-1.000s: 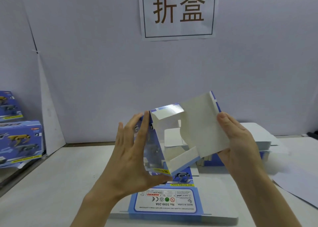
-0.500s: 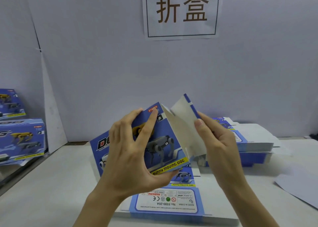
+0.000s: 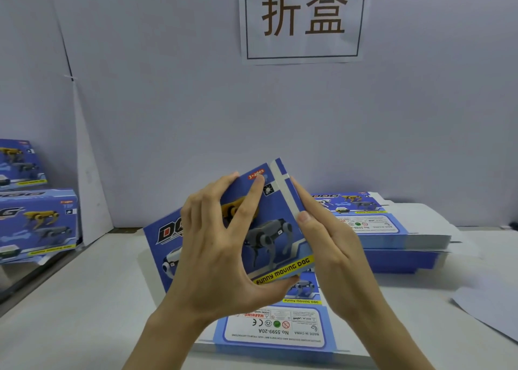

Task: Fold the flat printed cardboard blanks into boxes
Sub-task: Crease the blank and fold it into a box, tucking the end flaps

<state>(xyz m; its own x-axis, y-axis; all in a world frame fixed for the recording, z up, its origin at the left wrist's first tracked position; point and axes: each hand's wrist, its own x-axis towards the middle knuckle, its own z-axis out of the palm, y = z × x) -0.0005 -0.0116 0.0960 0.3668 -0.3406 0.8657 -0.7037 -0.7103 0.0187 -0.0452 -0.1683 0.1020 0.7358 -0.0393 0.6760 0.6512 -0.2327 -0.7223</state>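
Note:
I hold a blue printed box [image 3: 276, 229] with robot dog pictures up above the table, its printed front facing me. My left hand [image 3: 221, 257] grips it, fingers over the top edge and front, thumb under the yellow bottom strip. My right hand [image 3: 330, 246] presses with straight fingers against the box's right end, where the end flap [image 3: 286, 187] lies nearly shut. A flat blank [image 3: 280, 327] lies on the table right under my hands.
A stack of flat blanks [image 3: 392, 229] sits at the back right of the white table [image 3: 84, 299]. Folded boxes [image 3: 36, 224] stand stacked at the left edge. A loose white sheet [image 3: 493, 311] lies at the right. A paper sign [image 3: 302, 19] hangs on the wall.
The box was turned from showing its open white inside to showing its printed front. My right hand pushed the raised end flap down against the right end.

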